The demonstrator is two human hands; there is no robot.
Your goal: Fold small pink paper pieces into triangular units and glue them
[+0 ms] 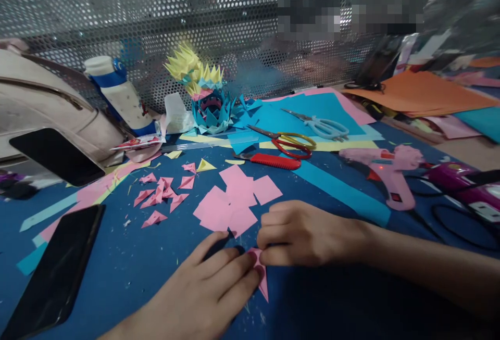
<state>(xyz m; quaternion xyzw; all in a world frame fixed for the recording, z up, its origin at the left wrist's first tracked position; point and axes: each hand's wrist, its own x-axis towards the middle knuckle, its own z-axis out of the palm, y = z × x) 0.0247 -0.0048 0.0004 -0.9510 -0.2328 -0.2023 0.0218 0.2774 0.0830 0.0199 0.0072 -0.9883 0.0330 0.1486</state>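
The pink slip [263, 284] lies between left hand [219, 288] and right hand [299, 230], touching both, long axis roughly eleven to five o'clock — the left's outstretched fingers rest on it from nine, the right's curl at its one-o'clock edge — pinching or not, one cannot tell.

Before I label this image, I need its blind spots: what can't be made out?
In the head view:
Folded pink paper: partly covered by fingers of the left hand and right hand.
Right hand's grip: fingertips curled out of sight.
Nearer black phone: cut off by the bottom edge.
Purple device: cut off by the right edge.
Zipped bag: cut off by the left edge.
Background near the top: hidden by pixelated patches.
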